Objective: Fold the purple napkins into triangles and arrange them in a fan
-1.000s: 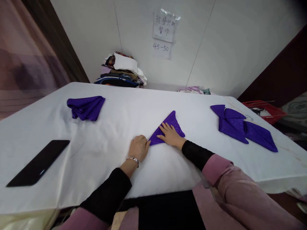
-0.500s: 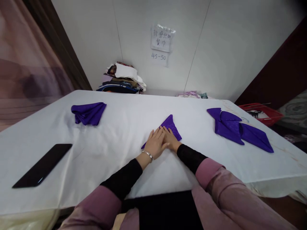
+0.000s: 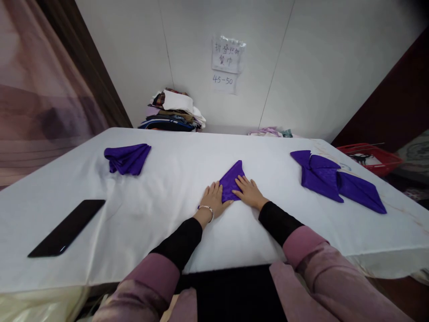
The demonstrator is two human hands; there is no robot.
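Note:
A purple napkin (image 3: 230,181), folded into a triangle, lies flat in front of me on the white tablecloth (image 3: 234,241). My left hand (image 3: 214,197) rests palm down over its left side, fingers stretched out, with a bracelet at the wrist. On the napkin's right side lies my right hand (image 3: 250,192), flat with its fingers spread. Both hands press on the cloth without gripping it, and they hide the lower corners.
At the right lie several folded purple napkins (image 3: 320,179), overlapping. A gathered purple cloth (image 3: 129,158) sits at the left, behind a black flat slab (image 3: 69,228). Piled clothes (image 3: 176,112) stand beyond the far edge; a red basket (image 3: 372,158) is at far right.
My hands have moved apart from the napkin's middle, the left to its left side and the right to its right side. More of the purple napkin now shows between them.

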